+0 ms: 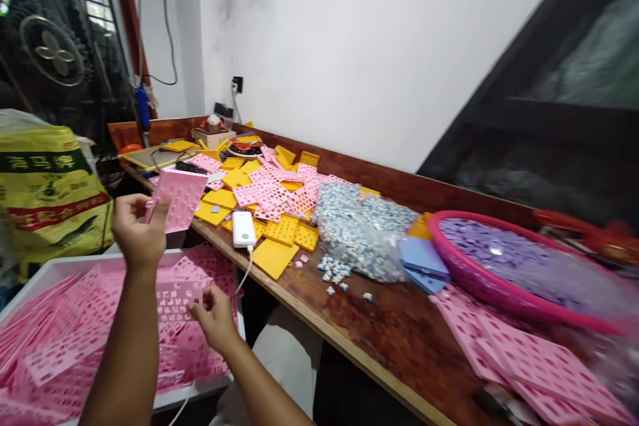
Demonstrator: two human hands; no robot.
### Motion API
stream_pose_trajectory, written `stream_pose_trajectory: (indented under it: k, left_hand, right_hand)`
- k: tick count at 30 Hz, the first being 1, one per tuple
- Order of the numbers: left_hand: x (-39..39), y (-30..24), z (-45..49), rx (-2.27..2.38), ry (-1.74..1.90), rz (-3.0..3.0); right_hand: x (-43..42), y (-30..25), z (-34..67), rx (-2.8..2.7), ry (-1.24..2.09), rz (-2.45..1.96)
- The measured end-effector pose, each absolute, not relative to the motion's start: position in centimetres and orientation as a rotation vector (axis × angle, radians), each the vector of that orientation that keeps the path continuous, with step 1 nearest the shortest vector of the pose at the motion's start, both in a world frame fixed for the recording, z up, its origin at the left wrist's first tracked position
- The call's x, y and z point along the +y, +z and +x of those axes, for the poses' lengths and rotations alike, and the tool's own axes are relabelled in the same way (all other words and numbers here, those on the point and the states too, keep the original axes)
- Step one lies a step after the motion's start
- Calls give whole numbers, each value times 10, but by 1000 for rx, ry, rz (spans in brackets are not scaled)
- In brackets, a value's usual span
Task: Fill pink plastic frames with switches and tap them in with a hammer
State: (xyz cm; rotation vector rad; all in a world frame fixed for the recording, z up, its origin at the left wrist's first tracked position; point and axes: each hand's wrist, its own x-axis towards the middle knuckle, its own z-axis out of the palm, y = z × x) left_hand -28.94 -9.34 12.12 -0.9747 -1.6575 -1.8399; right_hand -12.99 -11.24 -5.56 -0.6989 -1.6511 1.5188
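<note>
- Two grips, both busy: the left grip (pixel 141 227) is pinched on one edge of a pink panel (pixel 186 201), held up tilted near the counter (pixel 389 359).
- Right grip (pixel 215 318) has thumb and fingers closed on the right edge of a holey pink sheet (pixel 174 301), over the white bin (pixel 200 389).
- Both look like light, stiff plastic to me, probably kinda slick. Thin strips between holes might snap, so I'd stick to the solid rims.
- More pink sheets (pixel 64 349) fill the bin.
- On the counter: white power bank (pixel 243 229), yellow panels (pixel 274 257), bagged blue-and-white bits (pixel 349 239).
- Far right, a magenta basin (pixel 479 283) of purple pieces (pixel 494 259).
</note>
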Motion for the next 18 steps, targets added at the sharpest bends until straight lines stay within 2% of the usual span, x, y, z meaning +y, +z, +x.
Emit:
stream_pose_trajectory:
  k: [5,7,9,12,15,18]
  left_hand:
    - [-111,141,-223,-1577,-2144,-1127]
    - [-104,133,-192,-1640,-2248,-1340]
    - [-91,118,-152,-1723,-2259,-1723]
    - [-69,90,-77,-1795,-2025,-2377]
    - [-50,63,-1,-1813,-1702,-2746]
    - [-33,42,58,-1732,-1435,-2961]
  right_hand:
    - [-140,-44,-47,-1176,1773,-606]
    - [-152,-37,7,-1056,1639,-678]
    - [-166,-30,70,-930,1343,-823]
    - [-190,-20,164,-802,962,-1115]
    - [-214,-7,238,-685,716,-1226]
    - [-229,6,272,-793,695,-1331]
